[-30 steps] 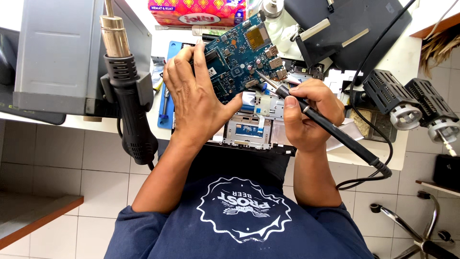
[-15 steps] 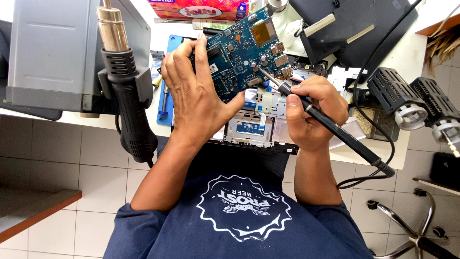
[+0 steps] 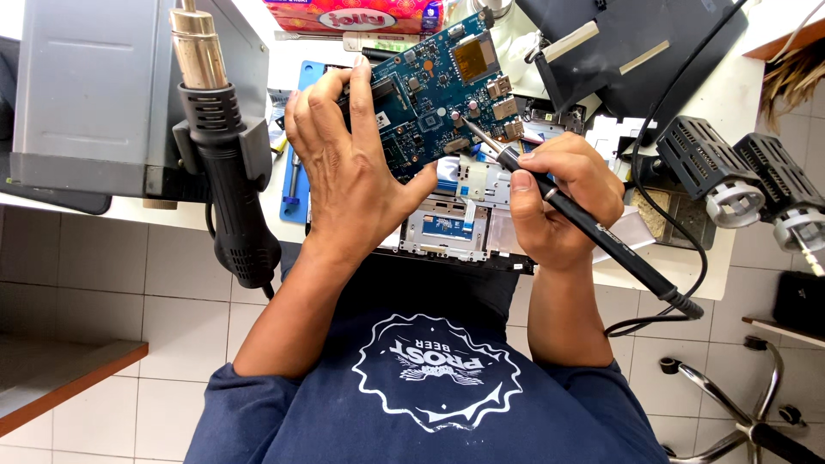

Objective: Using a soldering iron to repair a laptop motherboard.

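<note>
Left hand (image 3: 361, 172) grips blue rectangular circuit board (image 3: 438, 94), upper centre, now tilted higher. Right hand (image 3: 563, 198) pinches black pen-shaped soldering iron (image 3: 584, 223); tip has reached board, so soldering likely underway.

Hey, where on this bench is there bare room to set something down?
Little. One white strip of benchtop lies between the black case and the lamp heads. Around the circuit board, soldering iron and opened laptop base it is crowded.
</note>
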